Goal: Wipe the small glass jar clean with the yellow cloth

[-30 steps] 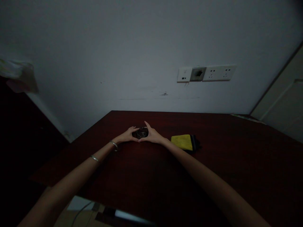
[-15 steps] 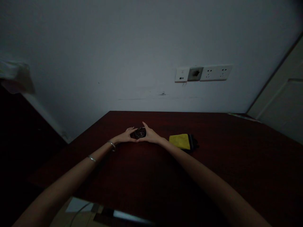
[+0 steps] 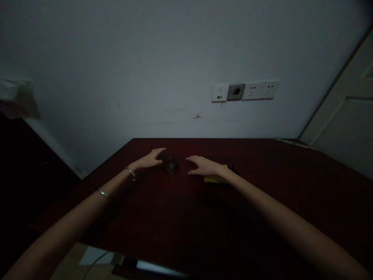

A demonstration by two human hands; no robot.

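Note:
A small round dark glass dish (image 3: 170, 165) rests on the dark red table (image 3: 204, 217) near its far edge. My left hand (image 3: 150, 158) hovers just left of the dish, fingers stretched out, holding nothing. My right hand (image 3: 204, 166) is a little to the right of the dish, fingers spread, also holding nothing. It partly covers a folded yellow cloth (image 3: 214, 178) with a dark edge. Two thin bracelets sit on my left forearm.
A white wall stands behind the table, with a row of sockets (image 3: 246, 91). A pale door (image 3: 344, 116) is at the right. Pale fabric (image 3: 16, 99) hangs at the far left. Below the table's near edge lie a cable and a light floor patch (image 3: 96, 258).
Both hands cupped the glass dish before; now they have let go and moved apart, left hand to the left, right hand over the yellow cloth. The dish stays on the table.

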